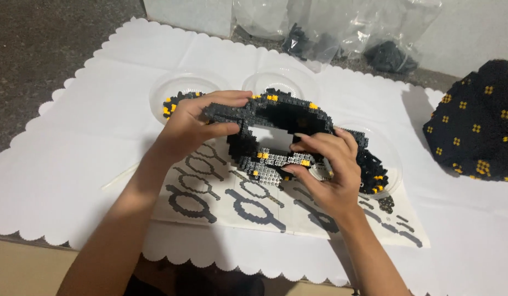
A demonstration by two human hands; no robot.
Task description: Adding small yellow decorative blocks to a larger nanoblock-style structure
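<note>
Two hands [196, 123] on level, left-right ring [276, 118]

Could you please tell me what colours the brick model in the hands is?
Mostly black brick model with grey and yellow-orange bricks; head view.

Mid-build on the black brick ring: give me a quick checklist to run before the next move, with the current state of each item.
1. Left hand has a grip on the brick ring: ok, at its left end.
2. Right hand supports the other side: ok, fingers on the grey section.
3. Ring lifted off the instruction sheet: ok.
4. Sheet readable: not ok, partly covered by hands and ring.
5. Loose bricks within reach: ok, in the clear dish behind the left hand.
6. New brick in the fingers: cannot tell.
</note>
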